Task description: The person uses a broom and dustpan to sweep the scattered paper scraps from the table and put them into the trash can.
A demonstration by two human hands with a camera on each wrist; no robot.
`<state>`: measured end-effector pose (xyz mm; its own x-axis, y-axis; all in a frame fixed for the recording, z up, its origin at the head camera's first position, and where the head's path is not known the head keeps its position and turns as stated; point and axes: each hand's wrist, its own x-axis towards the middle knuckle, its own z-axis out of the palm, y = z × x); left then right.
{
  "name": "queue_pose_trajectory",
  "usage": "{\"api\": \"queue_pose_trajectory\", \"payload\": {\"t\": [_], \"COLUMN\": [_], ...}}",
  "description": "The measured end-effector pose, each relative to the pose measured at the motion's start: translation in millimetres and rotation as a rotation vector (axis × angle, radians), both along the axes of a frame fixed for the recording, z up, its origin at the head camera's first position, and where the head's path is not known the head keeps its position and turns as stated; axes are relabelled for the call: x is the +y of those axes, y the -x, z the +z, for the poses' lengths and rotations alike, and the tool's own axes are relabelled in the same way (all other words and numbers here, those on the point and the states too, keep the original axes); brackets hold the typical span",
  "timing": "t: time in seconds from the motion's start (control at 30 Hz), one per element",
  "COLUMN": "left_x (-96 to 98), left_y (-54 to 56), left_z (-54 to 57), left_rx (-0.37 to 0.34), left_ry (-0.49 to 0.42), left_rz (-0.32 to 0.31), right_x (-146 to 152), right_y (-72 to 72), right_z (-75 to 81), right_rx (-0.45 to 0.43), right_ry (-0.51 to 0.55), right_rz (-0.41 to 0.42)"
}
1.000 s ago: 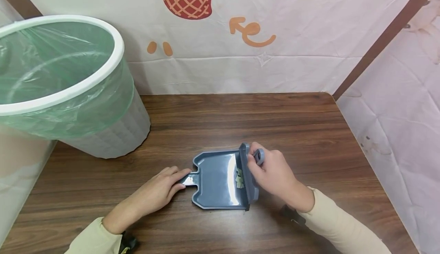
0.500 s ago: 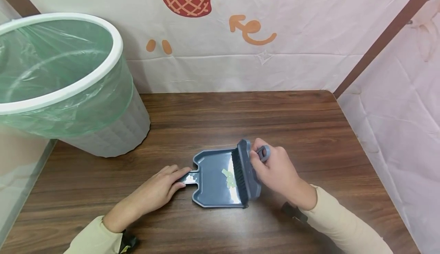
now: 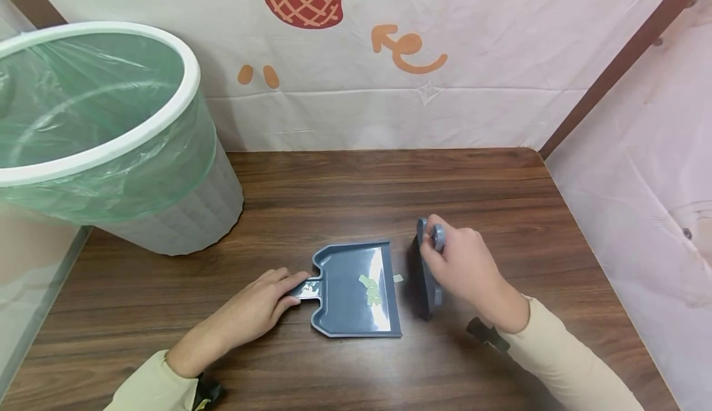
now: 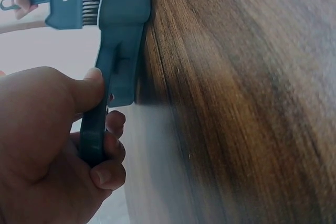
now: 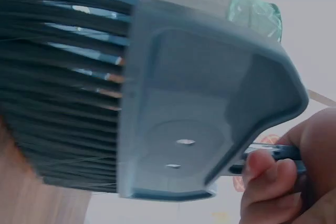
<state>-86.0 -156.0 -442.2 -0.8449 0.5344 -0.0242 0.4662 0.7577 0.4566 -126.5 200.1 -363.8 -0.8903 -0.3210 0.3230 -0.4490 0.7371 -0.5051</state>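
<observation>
A blue-grey dustpan (image 3: 345, 312) lies on the table, its mouth facing right. My left hand (image 3: 261, 306) grips its short handle; in the left wrist view the thumb and curled fingers wrap that handle (image 4: 94, 129). Several pale green scraps (image 3: 371, 290) sit in the pan. One more green scrap (image 3: 398, 278) lies on the table just off the pan's lip. To the right, my right hand (image 3: 458, 259) holds a matching hand brush (image 3: 428, 281) by its handle. The brush's dark bristles (image 5: 63, 87) show in the right wrist view, and a gap separates brush and pan.
A tall bin (image 3: 183, 225) with a white rim and green liner bag stands at the left on the brown wood-look table (image 3: 361, 194). A printed white cloth (image 3: 334, 114) hangs behind the table, with another at the right.
The brush first tilted up at the pan's lip, then moved right, away from it. The scraps in the pan shifted left, and one scrap now shows outside the lip. My left hand stayed put.
</observation>
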Motion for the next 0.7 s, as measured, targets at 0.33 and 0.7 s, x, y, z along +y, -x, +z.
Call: {"api": "queue_pose_trajectory", "payload": {"t": [0.33,0.7], "left_x": [0.9,1.1], "left_y": [0.2,1.2], "left_z": [0.2,-0.1], "left_rx": [-0.005,0.003], "left_ry": [-0.001,-0.003], "left_rz": [0.001,-0.006], "right_x": [-15.2,-3.2], "right_y": [-12.1,-4.8], "right_z": [-7.7,-2.6], "right_rx": [-0.071,0.013], "right_ry": [0.087,0.261], "right_rz": [0.135,0.107]}}
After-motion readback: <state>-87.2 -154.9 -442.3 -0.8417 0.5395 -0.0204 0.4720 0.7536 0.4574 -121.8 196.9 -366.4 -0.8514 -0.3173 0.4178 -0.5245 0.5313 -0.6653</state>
